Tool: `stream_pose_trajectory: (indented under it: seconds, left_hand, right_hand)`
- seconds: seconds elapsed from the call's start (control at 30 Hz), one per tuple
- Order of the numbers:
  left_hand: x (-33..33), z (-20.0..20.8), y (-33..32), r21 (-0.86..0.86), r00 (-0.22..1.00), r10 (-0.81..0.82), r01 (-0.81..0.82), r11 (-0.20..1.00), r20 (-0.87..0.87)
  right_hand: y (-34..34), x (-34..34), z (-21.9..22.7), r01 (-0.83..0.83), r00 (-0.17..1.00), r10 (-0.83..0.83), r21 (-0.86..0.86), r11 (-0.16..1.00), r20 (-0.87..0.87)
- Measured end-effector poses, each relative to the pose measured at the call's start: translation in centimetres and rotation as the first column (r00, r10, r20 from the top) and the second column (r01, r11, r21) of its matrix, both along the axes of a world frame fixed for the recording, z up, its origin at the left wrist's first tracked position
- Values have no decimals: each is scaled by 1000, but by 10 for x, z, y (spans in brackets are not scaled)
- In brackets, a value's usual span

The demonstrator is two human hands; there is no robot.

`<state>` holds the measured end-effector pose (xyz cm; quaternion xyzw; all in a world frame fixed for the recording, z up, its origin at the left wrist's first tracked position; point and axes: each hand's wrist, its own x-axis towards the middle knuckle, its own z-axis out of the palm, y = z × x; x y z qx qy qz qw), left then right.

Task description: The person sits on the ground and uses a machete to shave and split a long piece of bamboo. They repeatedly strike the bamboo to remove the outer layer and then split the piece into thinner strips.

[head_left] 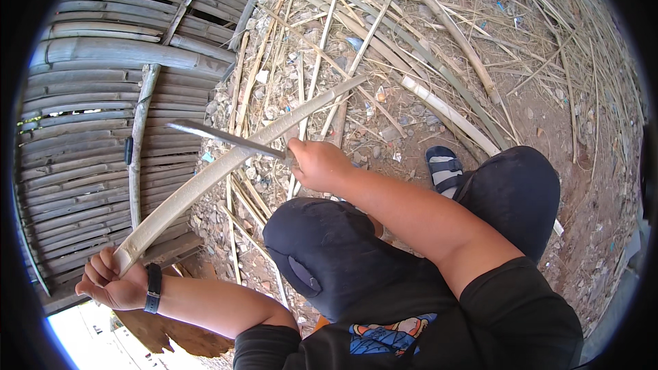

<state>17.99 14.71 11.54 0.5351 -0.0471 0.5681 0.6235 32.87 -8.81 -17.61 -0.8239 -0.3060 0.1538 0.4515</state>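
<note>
A long split bamboo strip [199, 185] slants from the lower left up toward the middle, its pale inner face turned up. At its lower end my left hand [115, 279] is closed around it, a dark watch on the wrist. My right hand [317, 164] grips a large knife [226, 138] at its handle, which the fingers mostly hide. The knife's long blade crosses over the strip and points left. Whether the edge touches the bamboo or only hovers above it, I cannot tell.
A bamboo slat wall [89, 123] with an upright pole [140, 144] rises on the left. Bamboo strips, poles [452, 34] and shavings litter the stony ground ahead. My bent knees [322, 240] are close below the knife, and a sandalled foot [444, 170] rests at the right.
</note>
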Motion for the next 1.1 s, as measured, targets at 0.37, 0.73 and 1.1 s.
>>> stream_pose_trajectory:
  seconds: [0.37,0.73,1.1]
  left_hand:
    - [-10,-14,9,-12,986,164,-164,986,-22]
    - [-7,-3,-3,-18,982,176,-178,984,-61]
    - [-5,-7,-17,-45,959,285,-285,957,-13]
  right_hand:
    - [-62,45,-92,287,862,-418,-405,868,-286]
    - [-60,33,-142,358,829,-477,-378,854,-293]
    - [-11,18,-54,-35,999,35,-7,999,-32]
